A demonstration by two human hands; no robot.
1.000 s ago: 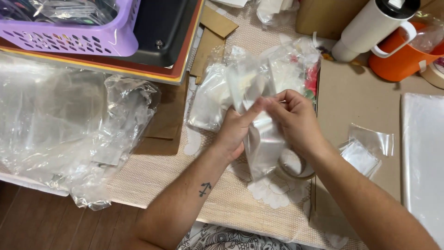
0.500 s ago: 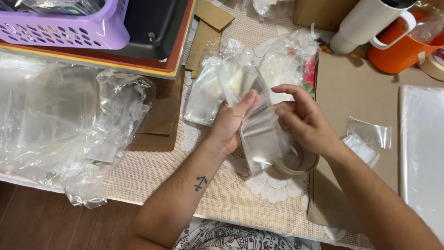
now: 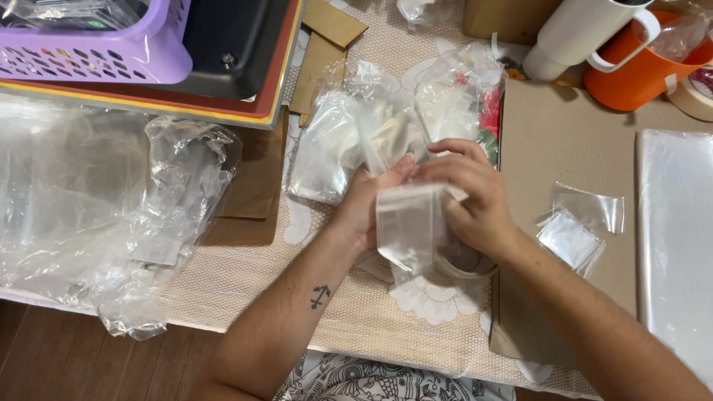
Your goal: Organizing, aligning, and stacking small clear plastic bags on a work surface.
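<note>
Lace-covered table (image 3: 245,282), purple basket (image 3: 111,52) holding plastic packets, both hands' fingers (image 3: 445,160) clamped on small clear bag (image 3: 408,230).

Even, fairly bright indoor light, warm tint, seems to come from above. Shadows soft and short: a faint one under the left hand (image 3: 371,204) and right hand (image 3: 471,200), darker band under the stacked trays (image 3: 245,89) far left. Glare: white sheen on the crumpled plastic sheeting (image 3: 96,215) at left and on the flat clear sheet (image 3: 676,238) at right, detail washed out there. Small clear bag (image 3: 408,230) between the hands slightly soft, motion blur on its edges. Centre otherwise sharp. Mild wide-angle stretch at corners; near edge dimmer over the dark floor (image 3: 59,364).
</note>
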